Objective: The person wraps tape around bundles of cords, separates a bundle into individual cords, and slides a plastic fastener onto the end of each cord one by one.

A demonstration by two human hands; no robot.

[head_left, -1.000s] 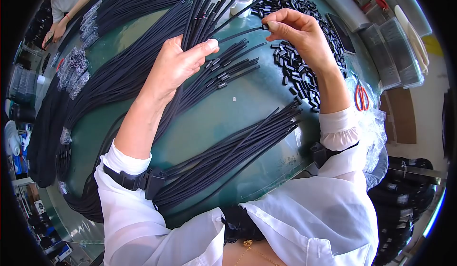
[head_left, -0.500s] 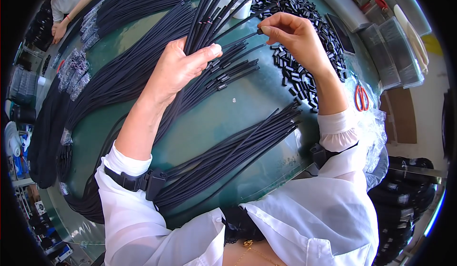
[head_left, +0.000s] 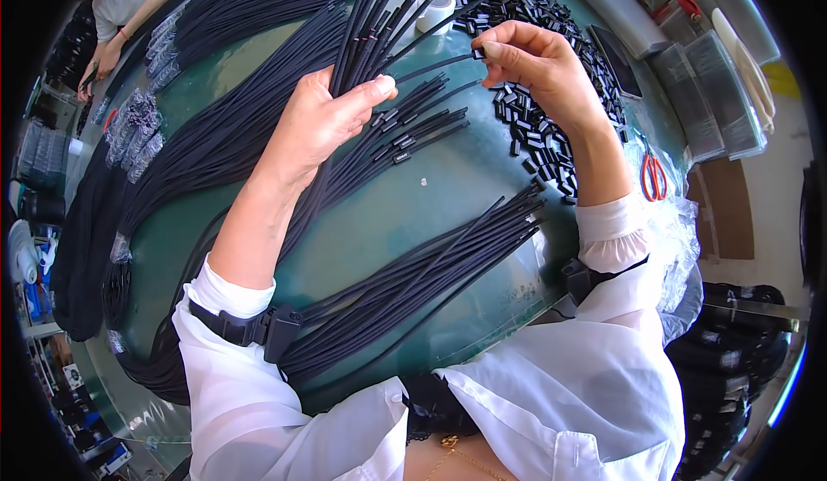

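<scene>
A fanned bundle of thin black cords (head_left: 366, 40) stands up out of my left hand (head_left: 320, 128), which is closed round it with the thumb laid across. One cord stretches from the bundle toward my right hand (head_left: 544, 72). There, thumb and forefinger pinch a small black end piece (head_left: 479, 53) at that cord's tip; whether the cord sits inside it I cannot tell. Below my left hand, more cords with black end pieces (head_left: 403, 142) lie on the green table. A big pile of loose black end pieces (head_left: 538, 141) spreads beneath and beyond my right hand.
Another cord bundle (head_left: 422, 270) lies nearest me, and long cords (head_left: 215, 106) cover the left side. A white tape roll (head_left: 437, 16), red-handled scissors (head_left: 653, 178), a dark flat device (head_left: 616, 61) and clear plastic cases (head_left: 715, 93) surround the pile. A co-worker's arm (head_left: 142, 12) shows far left.
My right fingers have shifted slightly, and the black end piece now shows between them. The bundle in my left hand has tilted a little. The co-worker's hands have moved lower.
</scene>
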